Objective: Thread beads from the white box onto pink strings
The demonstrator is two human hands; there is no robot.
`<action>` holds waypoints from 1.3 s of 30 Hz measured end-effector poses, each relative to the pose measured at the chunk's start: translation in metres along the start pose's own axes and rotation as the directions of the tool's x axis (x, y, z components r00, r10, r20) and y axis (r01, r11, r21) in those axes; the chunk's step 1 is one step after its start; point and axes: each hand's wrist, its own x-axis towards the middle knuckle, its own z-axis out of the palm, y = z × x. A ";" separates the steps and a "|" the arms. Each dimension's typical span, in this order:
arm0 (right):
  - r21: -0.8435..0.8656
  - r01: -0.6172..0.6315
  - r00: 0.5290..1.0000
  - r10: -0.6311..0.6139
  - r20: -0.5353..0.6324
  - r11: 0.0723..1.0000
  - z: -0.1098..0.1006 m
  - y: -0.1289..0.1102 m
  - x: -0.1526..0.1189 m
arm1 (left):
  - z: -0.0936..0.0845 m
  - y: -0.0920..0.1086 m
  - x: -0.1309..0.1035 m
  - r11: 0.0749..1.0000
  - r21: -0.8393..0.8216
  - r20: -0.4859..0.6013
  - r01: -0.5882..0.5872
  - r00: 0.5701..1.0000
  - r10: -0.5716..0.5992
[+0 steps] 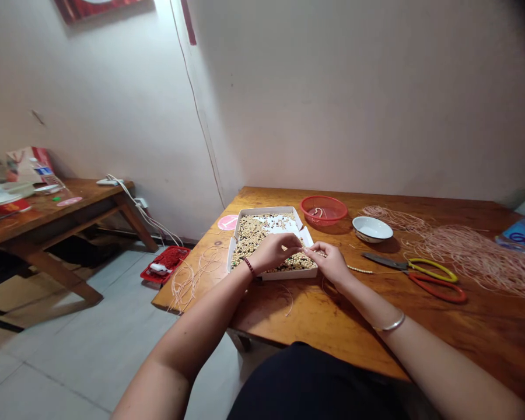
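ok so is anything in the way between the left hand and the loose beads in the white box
Nothing visible is in the way: the left hand is over the open-topped white box, and the loose beads lie uncovered beneath and around it.

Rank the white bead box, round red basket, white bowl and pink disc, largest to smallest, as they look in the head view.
1. White bead box
2. Round red basket
3. White bowl, only slightly smaller
4. Pink disc
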 end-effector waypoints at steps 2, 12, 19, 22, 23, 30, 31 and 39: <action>0.018 0.012 1.000 -0.012 -0.003 1.000 0.000 0.000 0.000 | -0.001 0.000 0.000 1.000 -0.014 0.005 -0.008 1.000 0.008; 0.065 0.009 1.000 -0.008 -0.017 0.998 0.002 0.000 -0.001 | -0.004 0.004 0.000 0.999 -0.041 0.030 -0.019 0.999 0.020; 0.038 0.025 1.000 -0.025 -0.015 0.999 0.002 -0.002 -0.001 | -0.004 0.004 -0.001 0.997 -0.072 0.073 -0.008 0.997 0.013; 0.044 0.028 1.000 -0.027 -0.012 0.999 0.002 -0.001 -0.001 | -0.003 0.002 -0.001 0.996 -0.085 0.082 -0.022 0.996 0.029; 0.046 0.024 1.000 -0.023 -0.017 0.999 0.002 -0.001 -0.001 | -0.002 0.002 0.000 0.996 -0.079 0.070 -0.029 0.997 0.035; 0.026 0.012 0.999 -0.011 -0.036 1.000 -0.001 -0.002 -0.001 | -0.002 0.000 0.001 0.997 -0.031 -0.001 -0.072 0.997 0.072; 0.020 0.013 0.999 -0.013 -0.034 1.000 -0.001 -0.002 -0.001 | -0.001 0.000 0.002 0.996 -0.038 0.012 -0.075 0.997 0.076; -0.004 0.024 0.999 -0.024 -0.022 1.000 0.000 0.004 0.001 | -0.001 -0.002 0.002 0.999 -0.016 0.037 -0.048 0.998 0.049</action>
